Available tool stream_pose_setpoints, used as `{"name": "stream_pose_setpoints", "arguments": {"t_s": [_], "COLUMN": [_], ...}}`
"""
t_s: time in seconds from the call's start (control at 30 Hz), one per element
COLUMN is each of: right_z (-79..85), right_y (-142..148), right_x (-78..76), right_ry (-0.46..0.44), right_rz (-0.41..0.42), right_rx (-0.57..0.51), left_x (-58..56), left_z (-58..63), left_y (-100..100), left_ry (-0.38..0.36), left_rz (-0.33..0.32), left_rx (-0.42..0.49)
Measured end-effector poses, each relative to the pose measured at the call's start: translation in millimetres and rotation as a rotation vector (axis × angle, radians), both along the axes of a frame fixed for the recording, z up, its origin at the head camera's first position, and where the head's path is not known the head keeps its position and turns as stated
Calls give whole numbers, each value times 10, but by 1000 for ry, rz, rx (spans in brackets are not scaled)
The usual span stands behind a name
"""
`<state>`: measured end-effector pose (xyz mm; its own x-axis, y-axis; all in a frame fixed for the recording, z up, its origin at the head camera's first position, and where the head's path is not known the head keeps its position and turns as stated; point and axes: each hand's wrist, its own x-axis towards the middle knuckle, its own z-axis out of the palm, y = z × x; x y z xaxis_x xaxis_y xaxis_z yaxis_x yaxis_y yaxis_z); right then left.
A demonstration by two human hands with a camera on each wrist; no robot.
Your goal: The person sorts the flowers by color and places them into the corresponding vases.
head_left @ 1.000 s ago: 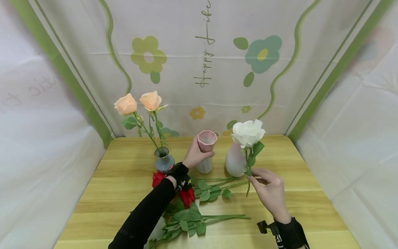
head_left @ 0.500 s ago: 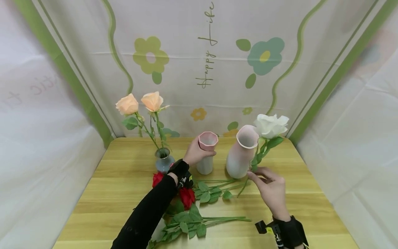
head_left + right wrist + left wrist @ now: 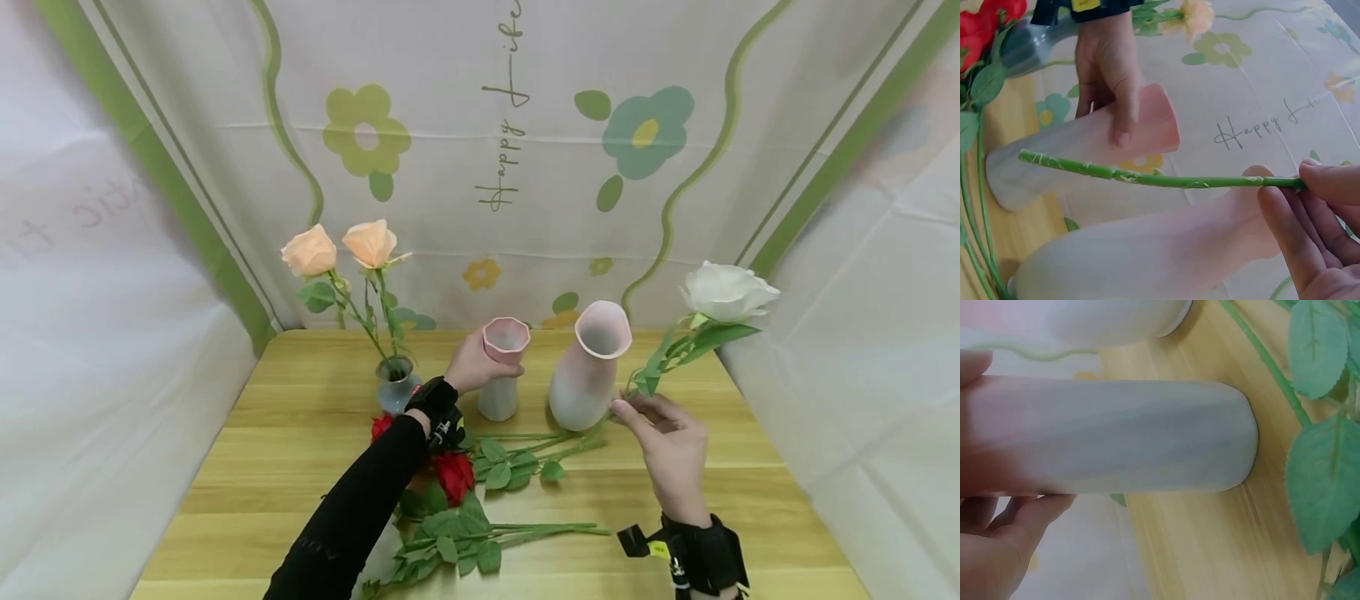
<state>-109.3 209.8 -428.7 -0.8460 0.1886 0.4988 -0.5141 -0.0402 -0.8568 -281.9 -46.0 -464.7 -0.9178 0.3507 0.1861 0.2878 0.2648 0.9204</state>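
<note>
My left hand [image 3: 472,364] grips the pink upper part of a slim pink-and-white vase [image 3: 498,398], which stands upright on the table. In the left wrist view the vase's pale body [image 3: 1147,437] fills the middle. My right hand [image 3: 670,446] pinches the stem of a white rose [image 3: 729,292] between thumb and fingers. The flower leans up and to the right, and its bare stem end [image 3: 1085,169] points left in the right wrist view. Just left of that hand stands a wider pink-and-white vase [image 3: 581,392] with a wavy mouth.
A blue-grey vase [image 3: 397,392] with two peach roses [image 3: 371,243] stands at the left. Red roses [image 3: 453,477] and leafy green stems [image 3: 517,467] lie on the wooden table [image 3: 247,467]. Patterned white cloth [image 3: 442,183] walls the back and sides.
The white rose has swung right, from upright in front of the wider vase to a rightward tilt, uncovering that vase's mouth. My right hand has shifted slightly right. The left hand keeps its hold.
</note>
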Motion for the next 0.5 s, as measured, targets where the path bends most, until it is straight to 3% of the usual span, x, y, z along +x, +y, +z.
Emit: {"name": "stream_pose_setpoints", "arguments": {"t_s": [0.1,0.23,0.33,0.5], "right_z": [46,26,34,45], "right_y": [-15,-16,-43,-80], "right_x": [-13,-55,-68,-97], "right_ry": [-23,-34,-61,-82], "right_rz": [-3,-1,-26,-60], "right_rx": [-50,-75,-93,-166], "left_x": [-4,111,122,-8], "left_z": [1,185,209,19], "left_y": [8,-16,-31,-34], "left_ry": [-4,-11,-7,-10], "left_rz": [-6,-46,-58,-46], "left_rx": [-7,-12,-36,-55]}}
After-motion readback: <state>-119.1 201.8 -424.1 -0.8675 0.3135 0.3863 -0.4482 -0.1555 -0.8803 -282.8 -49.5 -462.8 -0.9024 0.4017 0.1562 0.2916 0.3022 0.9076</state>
